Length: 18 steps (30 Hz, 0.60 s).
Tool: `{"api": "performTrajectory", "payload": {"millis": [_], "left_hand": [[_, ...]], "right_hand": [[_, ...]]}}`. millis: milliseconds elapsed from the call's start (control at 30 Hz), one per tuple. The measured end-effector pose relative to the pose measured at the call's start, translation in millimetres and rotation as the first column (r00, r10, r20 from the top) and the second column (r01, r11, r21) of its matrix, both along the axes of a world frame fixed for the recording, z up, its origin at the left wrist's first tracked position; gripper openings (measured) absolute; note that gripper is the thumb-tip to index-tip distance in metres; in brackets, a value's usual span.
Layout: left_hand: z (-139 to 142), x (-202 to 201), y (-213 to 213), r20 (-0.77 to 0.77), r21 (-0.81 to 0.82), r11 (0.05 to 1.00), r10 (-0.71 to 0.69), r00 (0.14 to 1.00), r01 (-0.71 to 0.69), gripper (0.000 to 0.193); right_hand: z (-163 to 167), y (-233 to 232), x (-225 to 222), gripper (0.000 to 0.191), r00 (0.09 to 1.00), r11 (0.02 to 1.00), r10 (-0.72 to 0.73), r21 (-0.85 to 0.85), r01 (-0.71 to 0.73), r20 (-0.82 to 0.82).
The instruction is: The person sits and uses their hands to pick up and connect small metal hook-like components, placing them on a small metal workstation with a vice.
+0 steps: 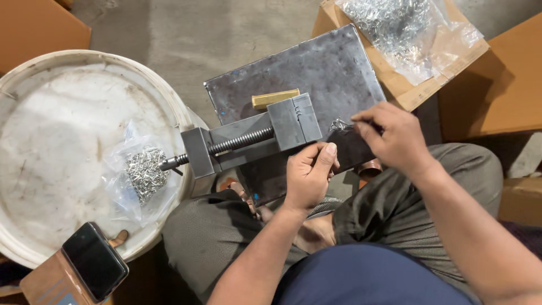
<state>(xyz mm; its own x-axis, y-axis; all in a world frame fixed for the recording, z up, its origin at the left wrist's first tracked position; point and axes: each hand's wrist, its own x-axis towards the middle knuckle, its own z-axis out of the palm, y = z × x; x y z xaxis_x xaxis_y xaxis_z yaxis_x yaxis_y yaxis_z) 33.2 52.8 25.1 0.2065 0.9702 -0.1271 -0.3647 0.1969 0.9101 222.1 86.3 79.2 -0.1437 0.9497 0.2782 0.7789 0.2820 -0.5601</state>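
Plate: we rest a dark, scuffed rectangular steel plate on our lap.
Vise: a grey steel block vise with a threaded screw lies across the plate.
Right hand: fingers pinched shut on small shiny bent wire clips — just beside the vise end.
Left hand: curled at the plate's near edge, thumb up — we cannot tell what it grips.
Tub: a clear bag of silvery metal pieces lies in the white round tub.

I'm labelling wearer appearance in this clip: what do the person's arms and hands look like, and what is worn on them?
Both forearms are bare to the elbow, no sleeves showing. The left hand and right hand wear no gloves, rings, or watch. The fingers have short nails.
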Motion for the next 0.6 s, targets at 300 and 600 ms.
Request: {"api": "performTrajectory", "payload": {"millis": [300, 600], "left_hand": [[7, 2, 1, -0.091, 0.023, 0.999, -0.043, 0.995, 0.045, 0.024], [9, 1, 3, -0.192, 0.053, 0.998, -0.035, 0.981, 0.046, 0.024]], "right_hand": [[-2, -5, -14, 0.016, 0.975, 0.994, -0.022, 0.11, -0.003, 0.22], [-4, 7, -11, 0.012, 0.999, 0.999, -0.031, 0.02, 0.031, 0.022]]}}
